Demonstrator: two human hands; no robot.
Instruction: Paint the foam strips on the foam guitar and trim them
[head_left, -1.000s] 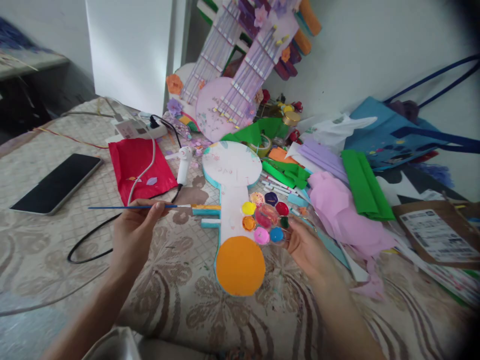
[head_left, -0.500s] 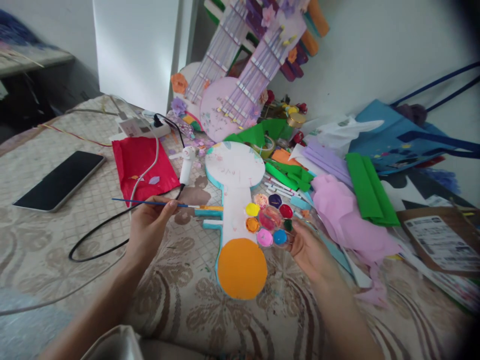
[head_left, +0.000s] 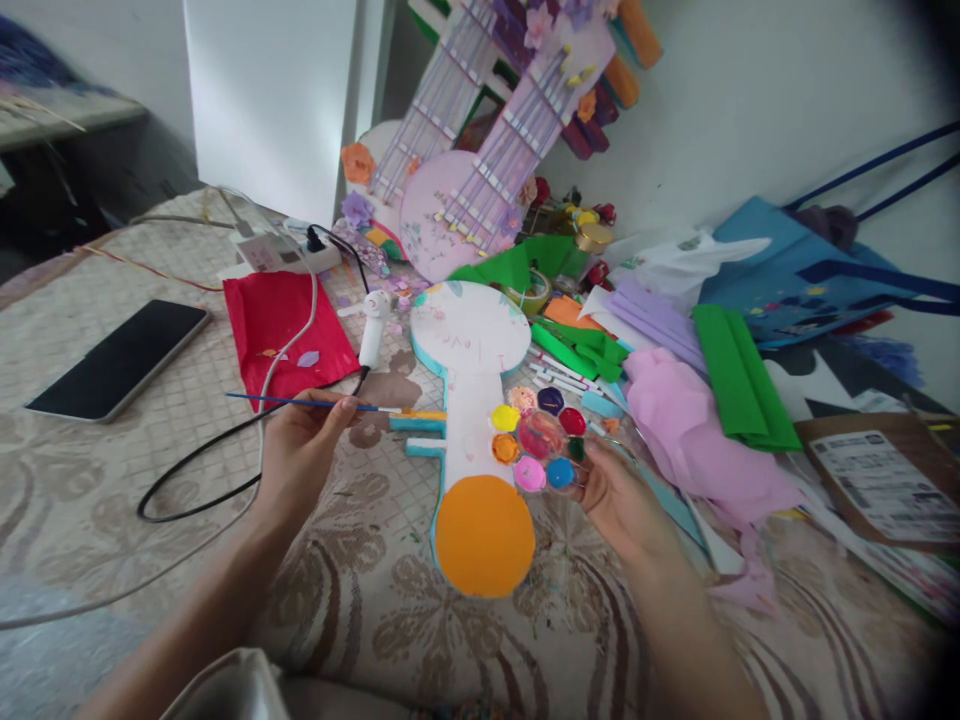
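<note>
My left hand (head_left: 304, 445) is closed around a thin blue paintbrush (head_left: 330, 404). The brush tip rests at the upper side peg of a white cutout (head_left: 472, 400) with blue edges, and that peg carries orange paint on top. A round orange-painted end (head_left: 484, 537) of the cutout lies nearest me, while faint lettering marks its wide white end. In my right hand (head_left: 619, 495) is a flower-shaped paint palette (head_left: 540, 436), gripped by its right edge and held over the cutout's neck. Its wells hold several colours, among them yellow, orange, pink, blue and red.
Left of the cutout lie a white glue gun (head_left: 373, 335), a red packet (head_left: 289, 330), a phone (head_left: 120, 360) and loose cables. Pink paper (head_left: 675, 425), green paper (head_left: 746, 378) and a blue bag (head_left: 787, 265) crowd the right. Decorated guitar-like cutouts (head_left: 457, 210) lean at the back.
Both hands stay almost where they were. The brush tip has shifted very slightly to the right along the orange peg, and the palette looks unmoved.
</note>
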